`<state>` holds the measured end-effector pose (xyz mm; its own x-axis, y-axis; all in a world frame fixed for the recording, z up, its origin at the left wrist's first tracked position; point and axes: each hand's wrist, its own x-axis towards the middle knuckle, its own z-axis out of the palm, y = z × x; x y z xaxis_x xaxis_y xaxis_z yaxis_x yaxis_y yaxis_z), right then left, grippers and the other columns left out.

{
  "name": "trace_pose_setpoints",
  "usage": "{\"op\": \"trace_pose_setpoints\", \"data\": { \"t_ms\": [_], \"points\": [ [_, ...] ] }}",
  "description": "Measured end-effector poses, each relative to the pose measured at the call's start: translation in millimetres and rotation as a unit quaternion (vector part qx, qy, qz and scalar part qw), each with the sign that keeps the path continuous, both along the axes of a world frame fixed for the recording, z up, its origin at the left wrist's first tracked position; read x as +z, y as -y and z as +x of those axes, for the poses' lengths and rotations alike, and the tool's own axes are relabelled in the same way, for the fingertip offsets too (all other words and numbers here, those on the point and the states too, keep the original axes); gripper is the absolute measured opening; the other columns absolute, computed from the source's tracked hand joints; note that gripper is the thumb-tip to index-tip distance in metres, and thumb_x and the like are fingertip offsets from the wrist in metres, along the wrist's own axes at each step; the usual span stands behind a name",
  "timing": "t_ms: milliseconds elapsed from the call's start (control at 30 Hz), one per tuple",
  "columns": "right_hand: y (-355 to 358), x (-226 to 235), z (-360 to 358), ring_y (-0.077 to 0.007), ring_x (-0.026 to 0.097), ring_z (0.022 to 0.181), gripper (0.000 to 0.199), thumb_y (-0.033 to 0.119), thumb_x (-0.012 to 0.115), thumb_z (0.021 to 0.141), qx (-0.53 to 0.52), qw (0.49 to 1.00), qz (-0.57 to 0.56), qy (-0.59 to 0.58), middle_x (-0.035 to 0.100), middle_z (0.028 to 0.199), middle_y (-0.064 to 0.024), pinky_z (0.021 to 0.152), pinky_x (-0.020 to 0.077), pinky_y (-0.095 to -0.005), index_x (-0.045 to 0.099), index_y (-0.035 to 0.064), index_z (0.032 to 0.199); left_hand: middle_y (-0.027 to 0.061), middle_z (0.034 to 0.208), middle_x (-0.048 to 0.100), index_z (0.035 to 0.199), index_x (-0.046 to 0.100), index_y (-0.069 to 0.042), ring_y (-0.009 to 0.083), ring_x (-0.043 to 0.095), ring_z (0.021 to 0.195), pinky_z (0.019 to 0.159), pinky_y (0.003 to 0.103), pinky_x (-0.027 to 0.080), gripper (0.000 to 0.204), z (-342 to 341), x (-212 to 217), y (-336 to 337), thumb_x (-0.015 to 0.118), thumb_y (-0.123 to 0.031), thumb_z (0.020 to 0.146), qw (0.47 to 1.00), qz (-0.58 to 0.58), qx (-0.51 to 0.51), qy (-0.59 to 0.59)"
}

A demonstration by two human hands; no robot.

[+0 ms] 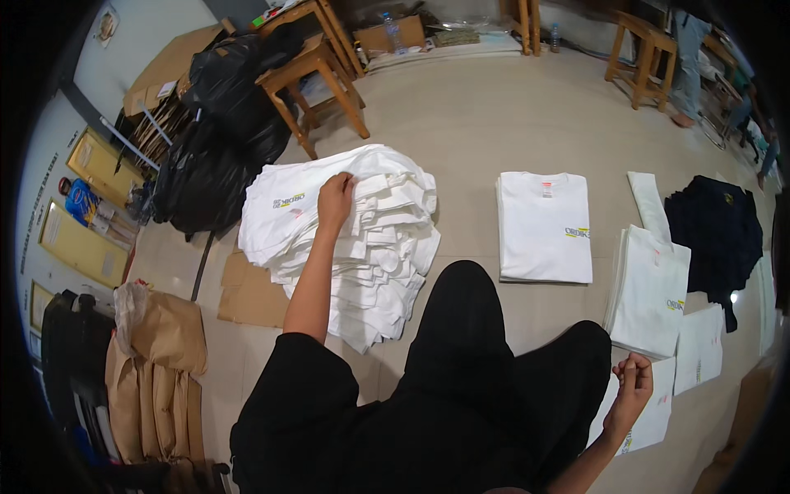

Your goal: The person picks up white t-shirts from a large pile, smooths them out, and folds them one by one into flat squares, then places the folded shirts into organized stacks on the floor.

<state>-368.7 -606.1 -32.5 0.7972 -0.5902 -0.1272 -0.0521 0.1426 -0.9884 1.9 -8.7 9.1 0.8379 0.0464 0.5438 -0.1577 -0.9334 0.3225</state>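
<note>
To the left lies a tall, loose pile of white T-shirts, its layers slumped toward me. My left hand is closed on the top T-shirt of that pile, pinching its cloth near the middle. Beside my right knee, my right hand has its fingers curled together, and nothing shows in them. Just beyond it is a neat stack of folded white T-shirts with a small chest print. Another folded stack sits squarely on the floor ahead of my knees. More white shirts lie partly under my right hand.
Dark clothing is heaped at the far right. Black plastic bags and a wooden stool stand beyond the pile. Cardboard lies under it, and brown wrapped bundles are at the near left. A person stands far right by another stool.
</note>
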Motion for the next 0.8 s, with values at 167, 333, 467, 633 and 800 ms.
{"op": "trace_pose_setpoints", "data": {
  "t_ms": [167, 333, 467, 633, 800],
  "points": [
    [-5, 11, 24, -0.0113, 0.061, 0.086, 0.013, 0.011, 0.064, 0.106, 0.017, 0.998, -0.061, -0.009, 0.065, 0.094, -0.0037, 0.083, 0.0522, -0.0279, 0.067, 0.0000, 0.111, 0.0177, 0.102, 0.069, 0.113, 0.068, -0.003, 0.0412, 0.066, 0.092, 0.082, 0.047, 0.052, 0.017, 16, 56, -2, 0.061, -0.001, 0.098, 0.959, 0.000, 0.004, 0.285],
    [-35, 30, 69, -0.0112, 0.062, 0.087, 0.015, 0.010, 0.066, 0.103, 0.128, 0.979, -0.153, 0.049, 0.065, 0.092, -0.0035, 0.082, 0.0509, -0.0261, 0.066, -0.0019, 0.112, 0.0155, 0.093, 0.068, 0.109, 0.069, -0.004, 0.0359, 0.067, 0.087, 0.077, 0.043, 0.054, 0.014, -13, 191, 82, 0.067, -0.001, 0.095, 0.909, 0.092, -0.126, 0.386],
    [-92, 58, 122, -0.0167, 0.068, 0.104, 0.031, 0.004, 0.068, 0.098, 0.245, 0.941, -0.217, 0.089, 0.071, 0.111, -0.0114, 0.094, 0.0531, -0.0320, 0.064, -0.0027, 0.128, 0.0070, 0.093, 0.072, 0.107, 0.073, -0.007, 0.0200, 0.069, 0.087, 0.079, 0.032, 0.056, 0.013, -62, 289, 142, 0.074, -0.017, 0.099, 0.786, 0.260, -0.272, 0.491],
    [-169, 100, 187, -0.0311, 0.058, 0.132, 0.062, 0.004, 0.077, 0.089, 0.243, 0.885, -0.306, 0.253, 0.062, 0.137, -0.0158, 0.110, 0.0460, -0.0440, 0.054, 0.0024, 0.147, -0.0014, 0.085, 0.067, 0.116, 0.071, -0.003, 0.0072, 0.055, 0.068, 0.061, 0.021, 0.045, 0.017, -98, 367, 202, 0.062, -0.015, 0.108, 0.740, 0.146, -0.376, 0.538],
    [-148, 84, 244, -0.0264, 0.061, 0.126, 0.060, 0.041, 0.078, 0.096, 0.386, 0.867, -0.232, 0.213, 0.067, 0.135, -0.0166, 0.103, 0.0497, -0.0401, 0.061, 0.0033, 0.141, -0.0089, 0.084, 0.059, 0.110, 0.070, -0.004, 0.0002, 0.047, 0.075, 0.066, 0.018, 0.037, 0.017, -95, 381, 247, 0.063, -0.019, 0.109, 0.760, -0.108, -0.435, 0.469]
  ]
}}
